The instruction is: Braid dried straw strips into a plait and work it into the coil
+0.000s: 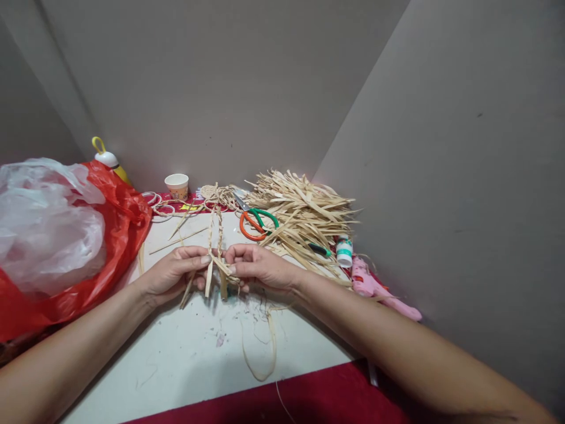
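Straw-coloured braid [219,231], positioned over the white table [189,353], is pinched at its loose strips [209,282] between thumb and fingers of the left hand [179,271] and right hand [262,266], where close grips and even tension should keep the weave snug.

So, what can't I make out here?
All in the head view:
Left hand and right hand: some fingertips, behind the braided straw and strips.
Dark handle: its far end, hidden by the straw pile.
Yellow bottle: base, behind the red bag.
Red bag: left side, cut off by the edge.
White bottle: label, too small.
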`<state>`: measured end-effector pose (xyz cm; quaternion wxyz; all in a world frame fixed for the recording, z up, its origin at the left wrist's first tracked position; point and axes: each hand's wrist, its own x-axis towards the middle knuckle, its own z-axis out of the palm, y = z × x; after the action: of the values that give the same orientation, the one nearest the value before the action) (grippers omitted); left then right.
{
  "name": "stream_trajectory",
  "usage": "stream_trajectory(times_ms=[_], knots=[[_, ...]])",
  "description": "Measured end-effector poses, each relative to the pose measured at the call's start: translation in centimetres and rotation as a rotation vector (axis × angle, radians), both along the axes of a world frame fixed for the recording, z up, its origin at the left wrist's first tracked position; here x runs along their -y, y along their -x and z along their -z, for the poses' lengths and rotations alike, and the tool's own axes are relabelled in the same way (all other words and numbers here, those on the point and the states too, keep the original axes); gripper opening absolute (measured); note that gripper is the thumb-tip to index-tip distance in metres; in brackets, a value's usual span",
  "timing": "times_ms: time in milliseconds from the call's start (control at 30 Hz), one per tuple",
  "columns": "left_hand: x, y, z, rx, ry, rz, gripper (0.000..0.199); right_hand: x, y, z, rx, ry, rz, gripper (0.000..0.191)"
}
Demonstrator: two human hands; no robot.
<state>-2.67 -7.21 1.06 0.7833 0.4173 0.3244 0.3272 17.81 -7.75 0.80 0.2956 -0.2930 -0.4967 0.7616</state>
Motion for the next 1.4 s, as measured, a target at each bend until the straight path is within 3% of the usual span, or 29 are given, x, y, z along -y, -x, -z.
stream_trajectory(times_ms=[200, 333, 467, 600, 833, 900, 1067, 1200, 1300, 1400], knots=[[0.0, 0.2, 0.0, 0.028, -0.003, -0.061, 0.011, 0.5, 0.2, 0.0, 0.066, -0.076, 0.046, 0.027], [-0.4, 0.4, 0.4, 0.101, 0.003, -0.109, 0.009, 0.8, 0.0, 0.3, -0.023, -0.114, 0.171, 0.025], [-1.0, 0.6, 0.4, 0.098, 0.022, -0.228, 0.009, 0.9, -0.3, 0.3, -0.085, -0.115, 0.315, 0.024], [-1.6, 0.9, 0.1, 0.099, 0.028, -0.36, 0.011, 0.9, -0.9, 0.1, -0.102, -0.085, 0.36, 0.024], [-2.0, 1.2, 0.5, 0.076, 0.019, -0.39, 0.01, 0.4, -3.2, 0.0, 0.008, -0.155, 0.421, 0.025], [-2.0, 1.2, 0.5, 0.074, 0.009, -0.401, 0.008, 0.2, -4.1, -0.1, 0.07, -0.215, 0.39, 0.025], [-1.5, 0.9, 0.2, 0.079, -0.021, -0.388, 0.005, -0.1, -5.9, -0.7, 0.406, -0.434, 0.043, 0.019], [-1.2, 0.8, 0.0, 0.074, -0.024, -0.367, 0.004, -0.2, -6.4, -1.4, 0.511, -0.5, 0.017, 0.017], [-1.3, 0.9, 0.1, 0.06, -0.025, -0.35, 0.005, -1.0, -6.9, -1.9, 0.535, -0.57, 0.152, 0.016], [-1.5, 1.2, 0.3, 0.008, -0.011, -0.287, 0.01, -3.1, -8.3, -2.7, 0.619, -0.728, 0.449, 0.015]])
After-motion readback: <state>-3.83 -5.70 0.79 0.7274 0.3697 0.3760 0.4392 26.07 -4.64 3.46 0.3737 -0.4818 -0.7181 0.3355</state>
